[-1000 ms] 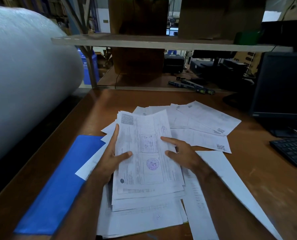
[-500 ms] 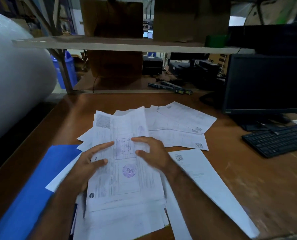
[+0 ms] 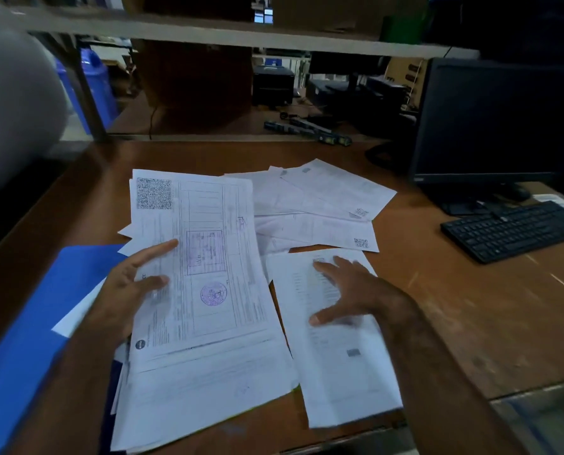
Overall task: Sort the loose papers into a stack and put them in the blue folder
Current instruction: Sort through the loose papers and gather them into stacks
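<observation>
White printed papers (image 3: 208, 274) beside smooth blue folder (image 3: 34, 323)

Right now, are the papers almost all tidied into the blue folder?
Not yet. Some sheets are gathered into a stack, which the left hand holds. The right hand lies flat on a loose sheet beside it. More papers are scattered behind, and the blue folder holds nothing that shows.
</observation>
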